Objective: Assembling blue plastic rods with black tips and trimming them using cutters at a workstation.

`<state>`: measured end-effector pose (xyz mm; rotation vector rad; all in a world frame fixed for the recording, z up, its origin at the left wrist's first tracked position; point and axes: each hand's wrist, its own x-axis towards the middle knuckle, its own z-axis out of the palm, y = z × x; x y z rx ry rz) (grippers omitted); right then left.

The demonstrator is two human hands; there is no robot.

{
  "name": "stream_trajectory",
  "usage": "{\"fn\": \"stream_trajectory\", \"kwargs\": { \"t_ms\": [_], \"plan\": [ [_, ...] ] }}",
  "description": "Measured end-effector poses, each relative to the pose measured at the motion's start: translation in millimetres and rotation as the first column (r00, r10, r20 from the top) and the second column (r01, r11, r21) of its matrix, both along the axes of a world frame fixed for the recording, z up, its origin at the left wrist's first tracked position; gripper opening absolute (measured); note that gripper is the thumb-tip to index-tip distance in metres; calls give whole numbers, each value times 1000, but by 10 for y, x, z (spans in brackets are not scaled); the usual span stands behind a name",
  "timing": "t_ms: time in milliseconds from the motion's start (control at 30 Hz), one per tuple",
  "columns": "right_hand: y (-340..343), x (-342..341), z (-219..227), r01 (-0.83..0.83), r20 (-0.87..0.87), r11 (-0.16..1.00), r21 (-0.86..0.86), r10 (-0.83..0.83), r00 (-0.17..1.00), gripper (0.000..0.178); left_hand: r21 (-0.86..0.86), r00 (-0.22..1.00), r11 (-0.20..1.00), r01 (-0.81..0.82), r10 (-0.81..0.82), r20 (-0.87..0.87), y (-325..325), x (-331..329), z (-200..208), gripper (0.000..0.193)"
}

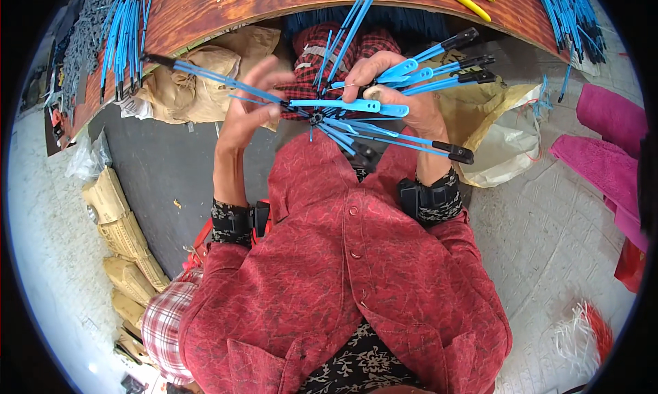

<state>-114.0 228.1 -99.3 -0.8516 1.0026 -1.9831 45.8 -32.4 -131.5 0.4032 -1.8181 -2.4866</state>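
Note:
In front of my chest is a blue frame with several thin arms fanning out from a small dark hub (pixel 316 119). The arms end in black tips, and some carry flat blue strips (pixel 334 105) with holes. My right hand (pixel 394 92) is closed around the frame's right side, blue arms sticking out past its fingers. A thin, needle-like line shows at its fingertips; what it is I cannot make out. On the other side my left hand (pixel 250 102) has its fingers spread and slightly blurred. One long blue arm (pixel 212 76) crosses it, and its thumb lies near the hub end.
A curved wooden table (pixel 226 0) bounds the far side. Bundles of blue arms (pixel 128 37) hang over its left edge, more (pixel 565 17) at the right. Yellow sticks (pixel 462 0) lie on top. Below are brown paper (pixel 199 72), a pale sack (pixel 497 137) and pink cloth (pixel 596 154).

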Motion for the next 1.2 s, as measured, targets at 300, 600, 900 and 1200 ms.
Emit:
{"fn": "stream_trajectory", "kwargs": {
  "t_ms": [300,600,900,1200],
  "plan": [
    [-26,6,-23,-7,-14,1000,-12,7,1000,21,-366,986,928,75,-124,-113,217,56,59,19],
    [-107,42,-88,67,-108,998,7,-65,992,19,271,970,960,-77,135,-204,381,66,-242,20],
    [-119,72,198,4,-160,1000,-16,-7,987,18,150,952,978,-146,180,-249,345,21,-288,30],
    [-179,307,229,15,-258,1000,-2,-15,966,22,103,929,984,-145,171,-329,381,92,3,43]
  ]
}}
